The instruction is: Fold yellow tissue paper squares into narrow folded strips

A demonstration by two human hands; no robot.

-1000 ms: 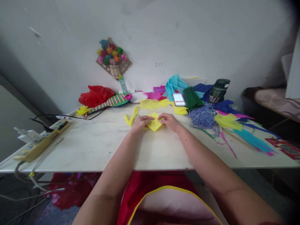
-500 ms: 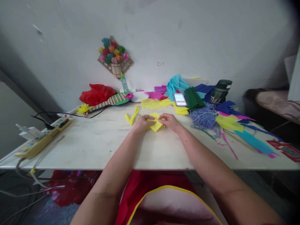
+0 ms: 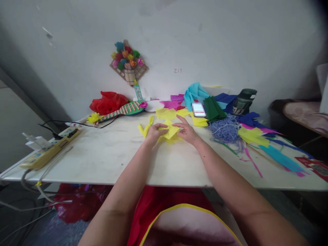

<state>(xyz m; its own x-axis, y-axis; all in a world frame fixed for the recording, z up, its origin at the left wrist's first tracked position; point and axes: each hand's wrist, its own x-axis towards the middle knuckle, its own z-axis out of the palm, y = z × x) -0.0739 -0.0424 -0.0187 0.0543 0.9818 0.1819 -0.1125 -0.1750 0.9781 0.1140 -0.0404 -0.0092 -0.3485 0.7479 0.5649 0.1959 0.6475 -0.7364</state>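
Between my hands, just over the table, is a small yellow sheet of crepe paper (image 3: pixel 170 132), its near corner pointing toward me. My left hand (image 3: pixel 154 133) pinches its left side between thumb and fingers. My right hand (image 3: pixel 189 132) is at the paper's right edge with its fingers spread and the index finger raised; whether a fingertip touches the paper I cannot tell. Folded yellow paper strips (image 3: pixel 146 128) lie just left of my left hand. Beyond my hands lie more yellow paper sheets (image 3: pixel 166 113).
A power strip (image 3: pixel 51 148) with plugs and cables lies at the table's left. Along the back are a red plastic bag (image 3: pixel 109 102), a green decorated craft piece (image 3: pixel 132 108) and a phone (image 3: pixel 199 110). Purple yarn (image 3: pixel 225 129), a dark bottle (image 3: pixel 244 101) and coloured paper scraps (image 3: pixel 282 158) occupy the right.
My right hand has gone from pinching the yellow paper to spread fingers, index raised. The paper has turned a little and stays in my left hand. The view has shifted slightly.
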